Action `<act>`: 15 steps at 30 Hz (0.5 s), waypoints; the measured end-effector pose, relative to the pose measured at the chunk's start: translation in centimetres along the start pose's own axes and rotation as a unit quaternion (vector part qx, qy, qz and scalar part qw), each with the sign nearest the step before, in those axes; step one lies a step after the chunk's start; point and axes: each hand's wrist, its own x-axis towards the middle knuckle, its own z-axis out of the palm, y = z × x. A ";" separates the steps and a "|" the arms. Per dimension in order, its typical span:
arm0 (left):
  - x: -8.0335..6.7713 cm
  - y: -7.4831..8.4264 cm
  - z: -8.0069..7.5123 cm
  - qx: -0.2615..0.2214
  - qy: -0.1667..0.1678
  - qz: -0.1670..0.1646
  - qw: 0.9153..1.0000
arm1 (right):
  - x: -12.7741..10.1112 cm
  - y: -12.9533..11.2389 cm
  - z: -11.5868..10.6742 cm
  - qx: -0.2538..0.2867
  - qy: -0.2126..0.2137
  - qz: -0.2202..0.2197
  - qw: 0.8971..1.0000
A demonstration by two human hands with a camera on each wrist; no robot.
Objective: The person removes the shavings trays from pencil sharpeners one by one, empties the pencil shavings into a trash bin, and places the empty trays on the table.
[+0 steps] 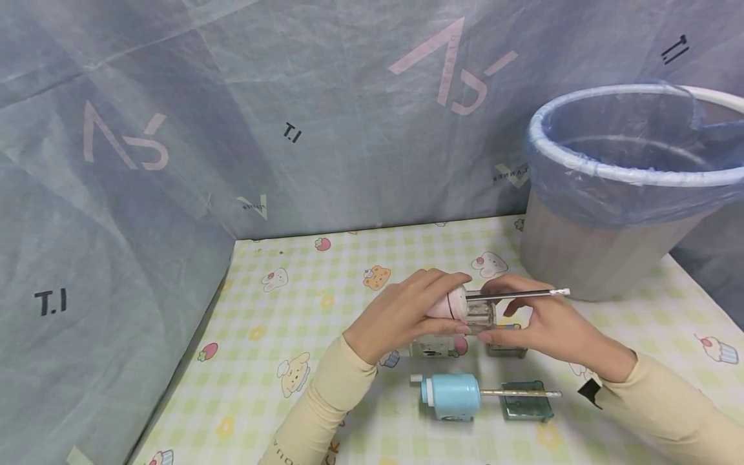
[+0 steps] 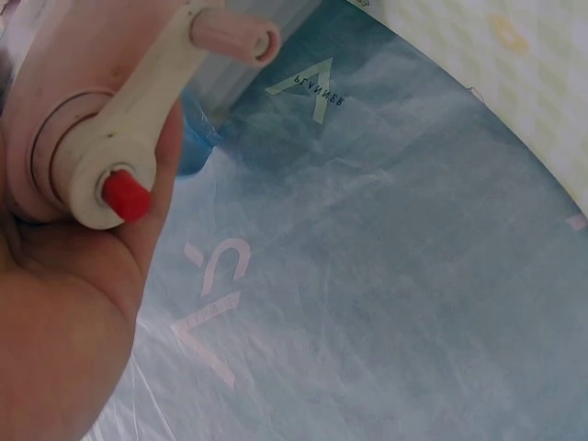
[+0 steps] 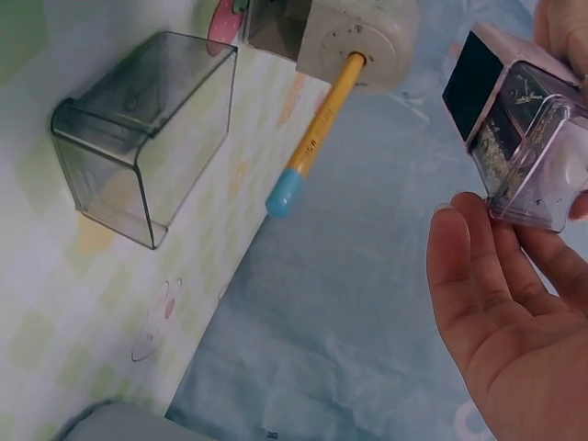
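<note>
My left hand (image 1: 401,310) grips a pink crank pencil sharpener (image 1: 447,305) raised above the cloth; its pale crank (image 2: 138,110) with a red knob faces the left wrist view. A dark pencil (image 1: 517,294) with a white end sticks out of it to the right. The clear shavings drawer (image 3: 537,152) protrudes from its body and contains shavings. My right hand (image 1: 549,323) has its thumb and fingers at the drawer's edges and seems to pinch it. The fingers (image 3: 450,257) on the outer side are loosely bent.
A blue sharpener (image 1: 456,395) with a pencil stands nearer me, beside a dark green drawer (image 1: 527,402). Behind it are a white sharpener (image 3: 354,41) with a yellow pencil (image 3: 317,138) and a clear grey drawer (image 3: 147,138). A bag-lined bin (image 1: 604,239) stands at the back right.
</note>
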 end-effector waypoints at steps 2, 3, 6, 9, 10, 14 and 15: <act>0.1 0.0 -0.1 0.003 0.002 -0.003 1.000 | 0.0 0.1 -0.1 -0.004 0.009 -0.003 1.000; 0.1 0.0 -0.2 0.003 0.002 -0.006 1.000 | 0.0 0.1 -0.2 -0.005 0.011 -0.004 1.000; 0.1 -0.1 -0.2 0.005 0.001 -0.011 1.000 | 0.0 0.1 -0.3 -0.007 0.012 -0.002 1.000; 0.2 -0.1 -0.1 0.005 0.001 -0.012 1.000 | 0.0 0.1 -0.4 -0.008 0.015 -0.003 1.000; 0.2 -0.1 -0.1 0.007 0.002 -0.012 1.000 | 0.0 0.1 -0.4 -0.007 0.017 -0.004 1.000; 0.3 -0.1 -0.1 0.018 0.009 -0.012 1.000 | -0.1 0.2 -0.5 0.000 0.025 -0.010 1.000; 0.3 0.0 -0.1 0.019 0.010 -0.012 1.000 | -0.1 0.1 -0.6 0.002 0.026 -0.011 1.000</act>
